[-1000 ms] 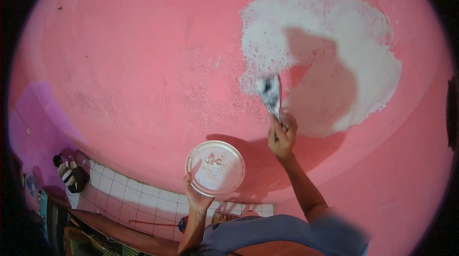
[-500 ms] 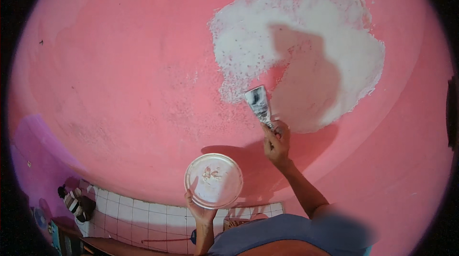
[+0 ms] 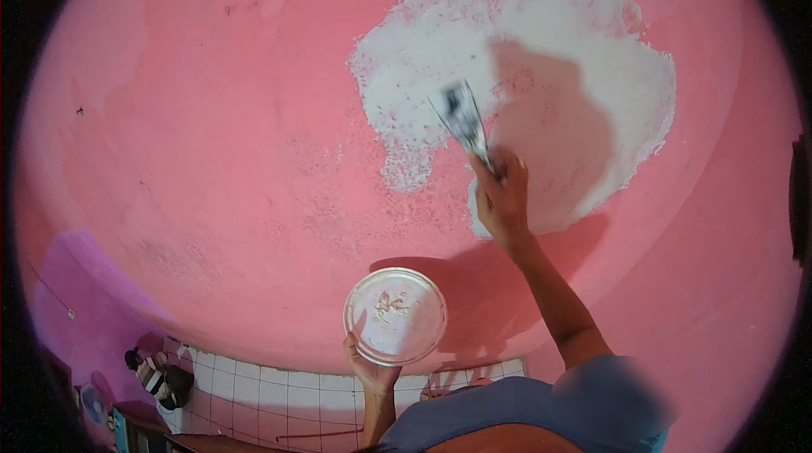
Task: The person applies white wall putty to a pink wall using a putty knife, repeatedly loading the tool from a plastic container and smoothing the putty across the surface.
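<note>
My right hand (image 3: 505,195) grips the handle of a putty knife (image 3: 462,117), its wide metal blade smeared with white and dark residue. The blade lies over a patch of white filler (image 3: 414,55) spread on the pink wall (image 3: 228,140); whether it touches the surface I cannot tell. Lower down, my left hand (image 3: 373,370) holds a round white lid (image 3: 406,339) by its near edge, face up, with small lumps of putty (image 3: 391,305) near its middle. My left fingers are mostly hidden beneath the lid; the thumb shows at its rim.
White tiles (image 3: 254,381) run along the bottom of the wall. At the lower left are a striped bundle (image 3: 156,378), a fan (image 3: 93,402) and a piece of dark furniture (image 3: 139,432). A red stick (image 3: 317,435) lies by the tiles. My shadow falls across the filler.
My right hand has moved the putty knife upward over the white patch. The lid in my left hand appears slightly further right, as the whole view has shifted a little.
</note>
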Tool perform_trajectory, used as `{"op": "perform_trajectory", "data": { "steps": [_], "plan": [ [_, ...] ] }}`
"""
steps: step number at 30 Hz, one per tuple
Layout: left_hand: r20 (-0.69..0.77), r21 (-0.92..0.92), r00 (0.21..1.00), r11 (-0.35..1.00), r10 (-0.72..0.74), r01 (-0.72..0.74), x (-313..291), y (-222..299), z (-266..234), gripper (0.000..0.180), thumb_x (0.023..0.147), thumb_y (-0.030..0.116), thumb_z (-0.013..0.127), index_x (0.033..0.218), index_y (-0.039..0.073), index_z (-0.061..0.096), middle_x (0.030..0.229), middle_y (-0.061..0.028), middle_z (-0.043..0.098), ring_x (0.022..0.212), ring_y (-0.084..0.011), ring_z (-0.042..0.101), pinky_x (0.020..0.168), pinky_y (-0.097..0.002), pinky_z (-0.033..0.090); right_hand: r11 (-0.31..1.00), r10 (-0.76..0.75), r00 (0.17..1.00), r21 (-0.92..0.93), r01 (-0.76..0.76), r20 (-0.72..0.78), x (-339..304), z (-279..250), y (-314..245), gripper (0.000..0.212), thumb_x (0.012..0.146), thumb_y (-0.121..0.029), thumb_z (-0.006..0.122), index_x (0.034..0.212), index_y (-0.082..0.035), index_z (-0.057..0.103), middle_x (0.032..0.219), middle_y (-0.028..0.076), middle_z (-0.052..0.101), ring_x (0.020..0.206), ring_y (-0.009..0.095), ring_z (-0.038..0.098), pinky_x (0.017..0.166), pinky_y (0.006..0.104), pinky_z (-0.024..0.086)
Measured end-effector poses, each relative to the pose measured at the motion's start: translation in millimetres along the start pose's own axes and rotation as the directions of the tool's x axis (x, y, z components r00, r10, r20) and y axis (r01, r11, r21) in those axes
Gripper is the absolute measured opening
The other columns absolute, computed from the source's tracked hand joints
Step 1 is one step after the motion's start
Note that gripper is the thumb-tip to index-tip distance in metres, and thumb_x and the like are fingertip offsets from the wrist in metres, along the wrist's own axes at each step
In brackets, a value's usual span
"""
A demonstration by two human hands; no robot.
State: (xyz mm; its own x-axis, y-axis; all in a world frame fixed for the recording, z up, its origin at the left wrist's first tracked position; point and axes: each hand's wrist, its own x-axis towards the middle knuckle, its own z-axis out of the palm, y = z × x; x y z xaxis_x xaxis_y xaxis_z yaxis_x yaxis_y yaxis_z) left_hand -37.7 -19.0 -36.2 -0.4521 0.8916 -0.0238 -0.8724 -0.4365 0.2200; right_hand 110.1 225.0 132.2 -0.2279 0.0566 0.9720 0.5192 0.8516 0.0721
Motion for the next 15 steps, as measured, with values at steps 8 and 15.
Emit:
{"op": "perform_trajectory", "data": {
  "steps": [8, 15],
  "plan": [
    [0.018, 0.043, 1.0, 0.999, 0.003, -0.004, -1.2, 6.7, -9.7, 0.063, 0.083, 0.041, 0.055, 0.137, 0.011, 0.042, 0.142, -0.0115, 0.041, 0.129, -0.03, 0.04, 0.107, -0.0504, 0.031, 0.97, 0.094, 0.993, 0.231, -0.075, -0.073, -56.4, -8.0, 3.0, 0.057, 0.068, 0.011, 0.061, 0.121, -0.011, 0.059, 0.105, 0.012, 0.053, 0.085, 0.026, 0.051, 0.073, 0.0408, 0.038],
    [-0.019, -0.04, 1.0, 0.999, -0.003, 0.002, 0.1, 3.9, 4.0, 0.063, 0.081, 0.039, 0.056, 0.137, 0.011, 0.043, 0.141, -0.0116, 0.043, 0.129, -0.0302, 0.04, 0.107, -0.0512, 0.031, 0.996, 0.036, 0.994, 0.086, -0.027, -0.101, 9.3, -4.9, 0.6, 0.058, 0.065, 0.012, 0.062, 0.119, -0.009, 0.06, 0.099, 0.013, 0.055, 0.078, 0.027, 0.051, 0.066, 0.0379, 0.038]
  ]
}}
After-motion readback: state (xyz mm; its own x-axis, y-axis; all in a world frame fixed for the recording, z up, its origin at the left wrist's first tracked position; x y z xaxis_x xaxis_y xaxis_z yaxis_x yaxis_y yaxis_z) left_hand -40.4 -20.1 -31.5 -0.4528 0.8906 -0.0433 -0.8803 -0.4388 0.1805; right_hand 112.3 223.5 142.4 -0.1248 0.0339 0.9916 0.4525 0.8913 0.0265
